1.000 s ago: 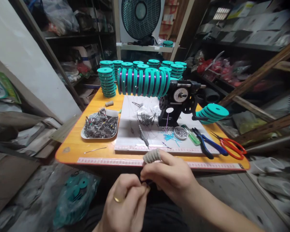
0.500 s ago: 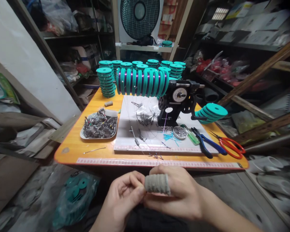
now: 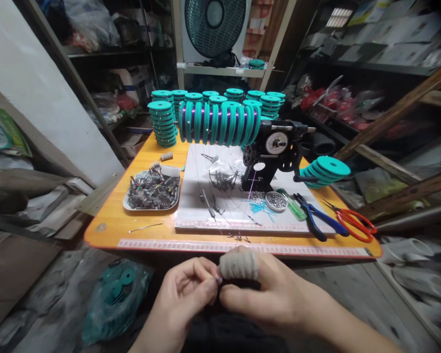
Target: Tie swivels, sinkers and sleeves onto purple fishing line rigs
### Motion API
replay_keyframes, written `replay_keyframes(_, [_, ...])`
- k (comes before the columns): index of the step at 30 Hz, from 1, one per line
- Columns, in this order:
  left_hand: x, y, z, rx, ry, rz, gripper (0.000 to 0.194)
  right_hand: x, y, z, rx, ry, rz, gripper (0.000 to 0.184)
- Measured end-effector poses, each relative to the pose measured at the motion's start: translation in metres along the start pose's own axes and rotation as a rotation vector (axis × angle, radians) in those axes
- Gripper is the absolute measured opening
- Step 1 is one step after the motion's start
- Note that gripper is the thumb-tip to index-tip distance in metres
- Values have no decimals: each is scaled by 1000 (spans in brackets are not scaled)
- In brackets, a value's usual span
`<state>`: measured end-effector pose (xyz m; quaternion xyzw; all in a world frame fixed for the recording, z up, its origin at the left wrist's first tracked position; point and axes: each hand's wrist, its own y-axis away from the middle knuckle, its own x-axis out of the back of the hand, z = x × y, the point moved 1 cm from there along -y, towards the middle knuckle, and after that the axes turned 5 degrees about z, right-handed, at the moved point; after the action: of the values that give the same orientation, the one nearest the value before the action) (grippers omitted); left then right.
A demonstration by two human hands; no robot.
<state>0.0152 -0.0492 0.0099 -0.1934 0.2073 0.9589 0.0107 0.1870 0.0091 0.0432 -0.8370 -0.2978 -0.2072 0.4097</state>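
Observation:
In front of the table's near edge, my left hand is closed in a pinch. A tiny dark bluish-purple bit shows at its fingertips, too small to name. My right hand is close beside it, fingers curled, with a grey ribbed finger sleeve on one finger. Whatever its fingers hold is hidden. Beyond the hands, short knotted dark thread ends lie along the board's front edge. Fine lines run down from a row of teal spools wound with purple thread, mounted on a black winding machine.
A white tray of metal weights and wires stands left on the table. To the right are a round dish of small beads, blue-handled pliers and red-handled scissors. A bag of teal spools lies on the floor.
My right thumb has drawn back from the left fingertips, and the sleeved finger has risen slightly. The bluish-purple bit now shows at the left pinch. The camera view has shifted a little.

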Motion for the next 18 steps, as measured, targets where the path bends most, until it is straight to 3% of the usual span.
replay_keyframes(3, [-3, -1, -3, 106, 178, -71, 35, 2, 1, -2, 37, -17, -2, 6])
replay_keyframes(5, [-2, -2, -7, -42, 27, -41, 31, 1, 1, -2, -2, -70, 10, 8])
replay_keyframes(7, [0, -2, -9, -431, -340, 72, 20, 0, 1, -1, -70, -104, 73, 6])
replay_keyframes(10, [-1, 2, -12, -1226, -937, 248, 12, -4, -3, 4, -110, -78, 183, 10])
replay_keyframes(11, [-3, 3, -12, -1430, -1058, 262, 14, -5, -4, 5, -121, -57, 196, 10])
replay_keyframes(12, [-4, 4, -12, -1546, -1117, 252, 16, -6, -5, 6, -135, -34, 202, 9])
replay_keyframes(13, [-4, 4, -11, -1548, -1114, 223, 17, -5, -6, 7, -131, -1, 213, 7])
replay_keyframes(14, [-4, 3, -9, -1435, -1048, 186, 15, -4, -6, 7, -110, 32, 225, 6])
replay_keyframes(16, [-3, 1, -5, -935, -747, 131, 11, -1, -4, 4, -22, 43, 204, 9])
replay_keyframes(18, [-2, 0, -4, -370, -318, 76, 26, 1, -1, 2, 51, 5, 124, 9])
